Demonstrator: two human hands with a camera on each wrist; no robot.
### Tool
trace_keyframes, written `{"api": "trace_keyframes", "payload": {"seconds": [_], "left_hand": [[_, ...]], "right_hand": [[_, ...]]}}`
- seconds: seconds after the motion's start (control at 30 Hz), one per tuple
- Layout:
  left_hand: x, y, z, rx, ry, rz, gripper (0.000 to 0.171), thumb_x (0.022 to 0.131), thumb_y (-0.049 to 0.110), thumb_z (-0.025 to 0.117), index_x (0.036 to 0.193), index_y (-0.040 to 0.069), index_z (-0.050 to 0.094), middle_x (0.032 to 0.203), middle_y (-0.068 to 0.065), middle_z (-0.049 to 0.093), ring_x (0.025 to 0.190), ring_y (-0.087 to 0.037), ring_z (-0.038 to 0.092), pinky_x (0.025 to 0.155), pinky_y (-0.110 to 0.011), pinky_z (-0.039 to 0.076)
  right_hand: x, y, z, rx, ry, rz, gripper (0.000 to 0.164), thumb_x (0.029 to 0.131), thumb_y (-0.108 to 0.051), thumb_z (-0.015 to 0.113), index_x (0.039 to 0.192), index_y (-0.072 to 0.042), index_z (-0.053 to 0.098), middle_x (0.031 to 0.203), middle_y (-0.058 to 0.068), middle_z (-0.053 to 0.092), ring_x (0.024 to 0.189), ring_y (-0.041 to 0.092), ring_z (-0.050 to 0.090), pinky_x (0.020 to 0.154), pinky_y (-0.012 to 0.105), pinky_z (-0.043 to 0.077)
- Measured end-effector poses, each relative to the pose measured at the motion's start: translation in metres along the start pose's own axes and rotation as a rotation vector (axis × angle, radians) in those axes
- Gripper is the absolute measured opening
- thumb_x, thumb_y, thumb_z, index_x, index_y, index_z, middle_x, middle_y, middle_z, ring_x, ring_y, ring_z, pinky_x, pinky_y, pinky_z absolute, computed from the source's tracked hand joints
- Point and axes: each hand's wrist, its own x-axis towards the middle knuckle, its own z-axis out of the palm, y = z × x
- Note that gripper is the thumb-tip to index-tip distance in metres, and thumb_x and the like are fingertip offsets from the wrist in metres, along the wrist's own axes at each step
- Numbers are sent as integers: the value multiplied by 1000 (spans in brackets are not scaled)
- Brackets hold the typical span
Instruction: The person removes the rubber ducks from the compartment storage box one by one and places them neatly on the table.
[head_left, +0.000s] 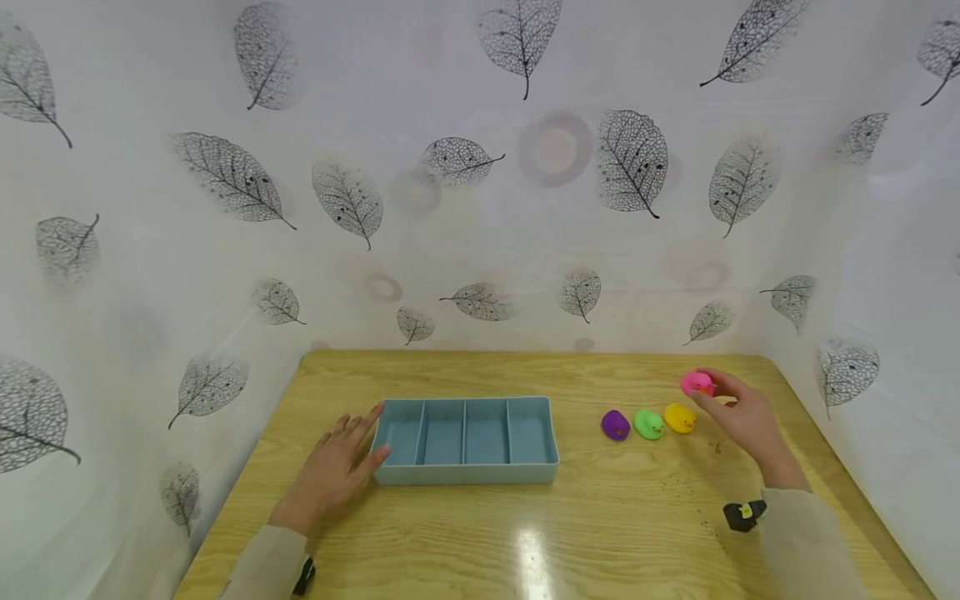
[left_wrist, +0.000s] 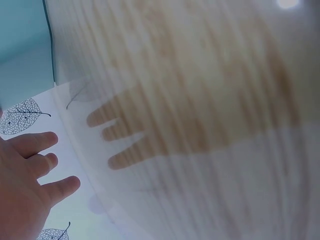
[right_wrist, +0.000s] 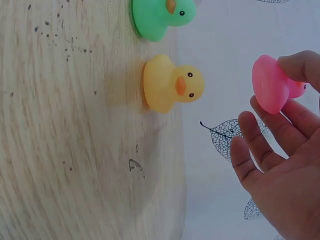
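My right hand [head_left: 745, 421] pinches a pink rubber duck [right_wrist: 271, 85] between thumb and fingers, held up off the table in the right wrist view. Below it a yellow rubber duck [head_left: 679, 418] stands on the wood, with a green rubber duck [head_left: 648, 424] and a purple rubber duck [head_left: 616, 426] in a row to its left. At the left end of a blue four-part tray [head_left: 465, 475], my left hand [head_left: 330, 475] lies with fingers extended, index finger and thumb at the tray's rim. No ducks lie in the tray's compartments.
The light wooden table [head_left: 450, 542] reaches back to a white curtain [head_left: 480, 233] printed with dark leaves, which also hangs along both sides. Dark specks and scratches mark the table's right part. A black wrist camera [head_left: 744, 516] sits at the right sleeve.
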Motion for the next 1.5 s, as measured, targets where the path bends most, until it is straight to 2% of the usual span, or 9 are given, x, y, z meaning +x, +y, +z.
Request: {"api": "trace_keyframes", "payload": {"seconds": [0.4,0.63,0.73,0.8,0.87,0.93,1.13,1.37,1.5], "left_hand": [[0,-1,1,-14,4,-1,70,109,48,52,170,27,24,158,-26,51,149,-57,38,113,-79,34],[0,-2,2,-20,5,-4,70,109,48,53,170,29,23,157,-26,51,150,-56,37,115,-78,34],[1,-2,2,-19,5,-3,70,109,48,52,170,29,23,157,-26,52,150,-57,38,114,-78,34],[0,-2,2,-19,5,-5,70,109,48,52,170,29,23,157,-26,52,150,-57,38,114,-78,34],[0,-1,2,-21,2,-8,70,109,48,52,170,29,23,157,-26,52,150,-57,38,114,-78,34],[0,-1,3,-24,0,-10,70,109,48,52,170,29,23,157,-26,52,150,-56,38,114,-78,35],[0,0,2,-18,3,-11,70,109,47,53,170,28,23,155,-27,53,150,-57,38,113,-78,35],[0,2,1,-18,4,-11,70,109,47,52,170,26,25,155,-27,53,149,-57,39,113,-78,36],[-1,2,0,-17,2,-13,70,109,47,52,170,26,24,156,-26,53,149,-57,38,113,-78,36]], "right_hand": [[-5,18,-3,-26,-5,-17,54,103,-28,68,145,5,59,132,33,66,90,-22,41,74,21,46],[-10,33,-3,-36,-58,52,55,105,-32,63,145,5,58,130,34,67,90,-22,41,74,18,46],[-12,40,-2,-50,-84,80,59,105,-35,62,147,6,55,130,35,66,98,-4,55,73,17,46],[-13,44,-1,-55,-100,100,63,105,-37,62,149,7,53,134,37,64,105,18,64,74,18,46],[-14,48,0,-55,-115,119,65,106,-39,62,150,8,51,138,39,60,113,41,64,75,17,46],[-14,51,1,-41,-130,135,66,106,-40,61,150,9,49,143,41,56,121,52,59,75,15,44],[-15,53,4,-35,-134,148,66,107,-40,61,148,10,51,144,41,55,123,54,58,73,7,41],[-14,52,5,-31,-167,174,70,107,-43,60,149,12,48,146,41,52,127,54,56,84,23,51],[-13,55,7,-62,-169,164,64,107,-40,62,146,10,52,141,39,58,117,46,60,78,16,48]]}}
